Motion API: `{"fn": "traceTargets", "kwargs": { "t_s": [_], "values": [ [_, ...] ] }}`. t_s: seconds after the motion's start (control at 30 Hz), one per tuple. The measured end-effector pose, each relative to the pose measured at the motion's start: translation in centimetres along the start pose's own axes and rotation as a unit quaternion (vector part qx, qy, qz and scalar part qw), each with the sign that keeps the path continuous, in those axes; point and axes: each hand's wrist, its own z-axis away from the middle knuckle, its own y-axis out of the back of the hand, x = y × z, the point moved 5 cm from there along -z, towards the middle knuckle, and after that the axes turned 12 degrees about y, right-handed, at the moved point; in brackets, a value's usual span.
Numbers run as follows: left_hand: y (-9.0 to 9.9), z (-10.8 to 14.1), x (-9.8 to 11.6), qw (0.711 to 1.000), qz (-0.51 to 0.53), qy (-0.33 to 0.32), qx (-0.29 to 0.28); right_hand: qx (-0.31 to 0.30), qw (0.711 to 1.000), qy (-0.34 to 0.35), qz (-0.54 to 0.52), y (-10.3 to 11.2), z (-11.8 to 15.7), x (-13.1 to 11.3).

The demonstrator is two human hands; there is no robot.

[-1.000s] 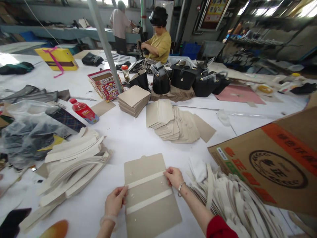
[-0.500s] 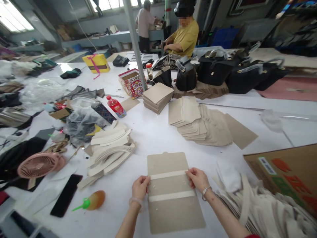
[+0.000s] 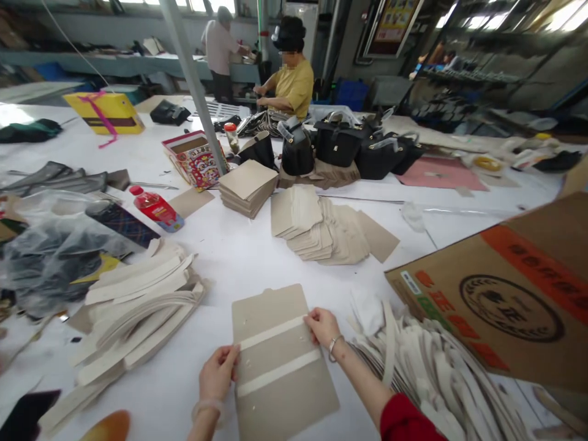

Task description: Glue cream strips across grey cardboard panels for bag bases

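A grey-beige board (image 3: 287,401) with rounded corners lies in front of me, crossed by two pale strips. My left hand (image 3: 218,375) is closed, thumb and fingers pinched at the left end of the upper white strip (image 3: 273,332), by the board's edge. At the strip's other end, my right hand (image 3: 324,331) pinches with its fingertips, touching the right edge of the board. The lower strip (image 3: 280,370) lies across the board below, untouched. What the fingers do beneath the edges is hidden.
Curved pale strips (image 3: 142,312) are piled at left, more strips (image 3: 432,367) at right beside a cardboard box (image 3: 509,294). Stacked boards (image 3: 316,226) lie ahead, near a red bottle (image 3: 157,208), a metal post (image 3: 193,79) and black handbags (image 3: 340,144). A co-worker (image 3: 294,86) stands beyond.
The view has swung to the right, so the table's contents sit further left and more of the cardboard box shows. Both hands keep their places at the upper strip's ends.
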Motion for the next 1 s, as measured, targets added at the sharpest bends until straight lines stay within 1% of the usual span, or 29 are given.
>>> {"fn": "traceTargets", "kwargs": {
  "t_s": [0.2,0.37,0.47,0.57,0.7,0.8,0.87,0.9,1.0],
  "values": [
    [0.1,0.1,0.0,1.000,-0.020,0.007,0.001,0.009,1.000,-0.002,-0.003,0.2,0.3,-0.4],
    [0.0,0.0,0.4,1.000,-0.028,-0.004,0.012,0.015,1.000,-0.008,0.008,0.3,0.4,-0.8],
    [-0.1,0.1,0.7,0.998,-0.048,-0.017,0.043,0.007,1.000,-0.015,0.015,0.4,0.4,-1.0],
    [0.0,0.0,0.8,0.994,-0.070,-0.028,0.080,-0.014,1.000,-0.010,0.018,0.5,0.1,-1.0],
    [0.7,0.0,1.1,0.988,-0.075,-0.029,0.131,-0.041,0.998,-0.019,0.031,0.3,-1.0,0.0],
    [1.2,0.6,1.7,0.985,-0.077,-0.030,0.150,-0.047,0.998,-0.028,0.007,-0.1,-1.3,0.1],
    [1.1,1.4,1.9,0.986,-0.080,-0.031,0.144,-0.039,0.999,-0.016,-0.014,0.0,-0.8,-0.4],
    [1.0,1.8,2.0,0.987,-0.082,-0.034,0.135,-0.025,1.000,-0.003,-0.017,0.3,-0.3,-0.8],
    [0.5,2.0,1.6,0.990,-0.094,-0.042,0.093,0.038,0.999,0.026,0.005,2.2,1.9,-1.1]
  ]
}}
